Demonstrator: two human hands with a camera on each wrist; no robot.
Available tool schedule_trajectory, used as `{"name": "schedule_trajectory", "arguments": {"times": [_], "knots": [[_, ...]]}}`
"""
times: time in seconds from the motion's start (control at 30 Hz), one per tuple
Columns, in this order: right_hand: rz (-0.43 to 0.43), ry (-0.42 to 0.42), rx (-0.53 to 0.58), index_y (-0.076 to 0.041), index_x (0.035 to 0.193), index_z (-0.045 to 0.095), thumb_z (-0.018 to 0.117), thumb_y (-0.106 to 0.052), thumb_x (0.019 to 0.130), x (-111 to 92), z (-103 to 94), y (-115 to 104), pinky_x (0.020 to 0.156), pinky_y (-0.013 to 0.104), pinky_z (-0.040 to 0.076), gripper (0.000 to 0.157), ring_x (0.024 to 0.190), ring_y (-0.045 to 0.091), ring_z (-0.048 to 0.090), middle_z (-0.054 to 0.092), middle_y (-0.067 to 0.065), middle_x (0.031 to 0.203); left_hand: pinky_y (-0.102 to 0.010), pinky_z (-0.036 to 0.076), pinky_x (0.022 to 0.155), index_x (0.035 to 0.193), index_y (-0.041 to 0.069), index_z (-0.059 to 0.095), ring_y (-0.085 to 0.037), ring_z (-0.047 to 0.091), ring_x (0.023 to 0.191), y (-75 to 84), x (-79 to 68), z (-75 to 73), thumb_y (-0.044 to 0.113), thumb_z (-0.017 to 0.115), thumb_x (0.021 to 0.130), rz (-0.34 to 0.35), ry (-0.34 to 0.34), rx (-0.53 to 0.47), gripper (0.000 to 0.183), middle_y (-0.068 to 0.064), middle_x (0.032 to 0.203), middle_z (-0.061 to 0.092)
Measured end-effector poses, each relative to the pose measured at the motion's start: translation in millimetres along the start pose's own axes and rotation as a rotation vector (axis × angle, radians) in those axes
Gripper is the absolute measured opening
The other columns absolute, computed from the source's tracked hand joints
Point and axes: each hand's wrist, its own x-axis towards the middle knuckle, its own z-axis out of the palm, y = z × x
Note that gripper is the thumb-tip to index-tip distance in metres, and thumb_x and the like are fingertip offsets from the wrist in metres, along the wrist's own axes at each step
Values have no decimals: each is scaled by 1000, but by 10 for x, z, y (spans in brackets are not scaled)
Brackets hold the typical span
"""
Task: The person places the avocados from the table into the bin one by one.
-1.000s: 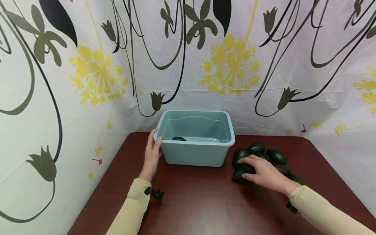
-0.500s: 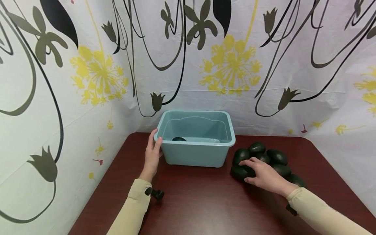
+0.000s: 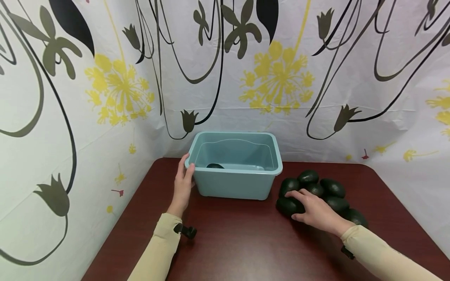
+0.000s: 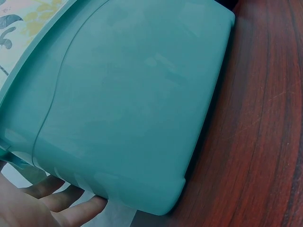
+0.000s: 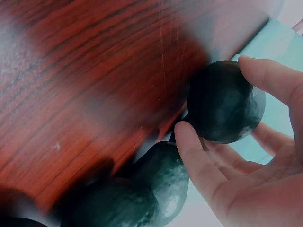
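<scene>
A pale blue plastic bin point(image 3: 232, 185) stands upright at the back of the table. My left hand point(image 3: 181, 191) holds its front left corner at the rim, with the fingers along the side wall in the left wrist view. Part of one dark green avocado point(image 3: 215, 166) shows inside the bin. My right hand point(image 3: 318, 210) grips another avocado point(image 5: 222, 101) at the near left of a group, fingers and thumb spread around it. Several more avocados point(image 3: 333, 188) lie close together behind and beside that hand, some partly hidden by it.
The dark red wooden table point(image 3: 232, 242) has rounded back corners. A white fabric backdrop point(image 3: 218, 93) with plant prints hangs close behind and to the left. Avocados lie just right of the bin.
The avocado under my right hand has turned and shifted slightly left, its outline now rounder. The right hand has barely moved. My left hand and the bin stay in place.
</scene>
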Motion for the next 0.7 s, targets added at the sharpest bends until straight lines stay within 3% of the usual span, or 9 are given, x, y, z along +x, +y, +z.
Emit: {"name": "schedule_trajectory", "arguments": {"times": [0.7], "knots": [[-17,24,51,-25,132,62,89,-26,77,0,25,-2,79,41,52,61,100,19,60,59,1,120,-63,42,100,157,32,31,-30,41,136,14,0,-14,46,51,104,-7,-4,15,59,-3,158,33]]}}
